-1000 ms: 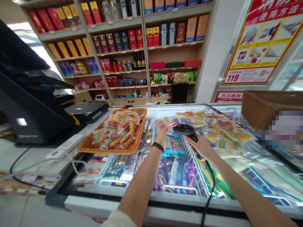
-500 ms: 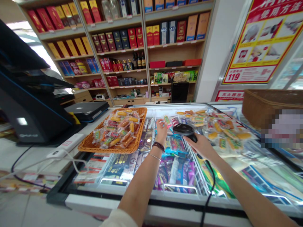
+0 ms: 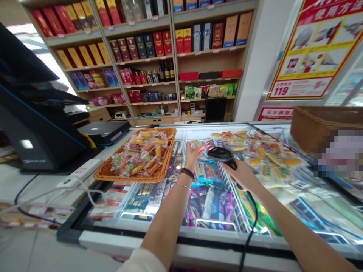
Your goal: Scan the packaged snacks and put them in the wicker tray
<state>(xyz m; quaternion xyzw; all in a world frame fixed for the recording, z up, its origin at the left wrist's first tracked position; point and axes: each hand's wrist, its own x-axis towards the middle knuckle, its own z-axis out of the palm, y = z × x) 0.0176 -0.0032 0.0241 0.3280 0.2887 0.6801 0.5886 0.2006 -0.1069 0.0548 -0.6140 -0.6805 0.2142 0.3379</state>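
Observation:
My left hand (image 3: 193, 155), with a beaded bracelet at the wrist, pinches a small clear-wrapped snack (image 3: 195, 143) with a green and red label. My right hand (image 3: 244, 174) is closed round the handle of a black barcode scanner (image 3: 220, 153). The scanner's head points left, toward the snack, a short gap apart from it. Its black cable (image 3: 251, 230) hangs down over the freezer's front edge. To the left of my hands, an orange wicker basket (image 3: 105, 175) holds several wrapped yellow and brown snacks (image 3: 146, 145).
Beneath my hands is a glass-topped chest freezer (image 3: 113, 240) with packaged goods inside. More wrapped snacks (image 3: 273, 160) lie on its right side, near a brown basket (image 3: 309, 126). A black terminal (image 3: 36, 132) and flat scale (image 3: 103, 132) stand left. Stocked shelves (image 3: 138, 62) rise behind.
My left hand has turned the snack from nearly upright to a flatter angle and shifted it slightly left. The right hand and barcode scanner stay almost in place.

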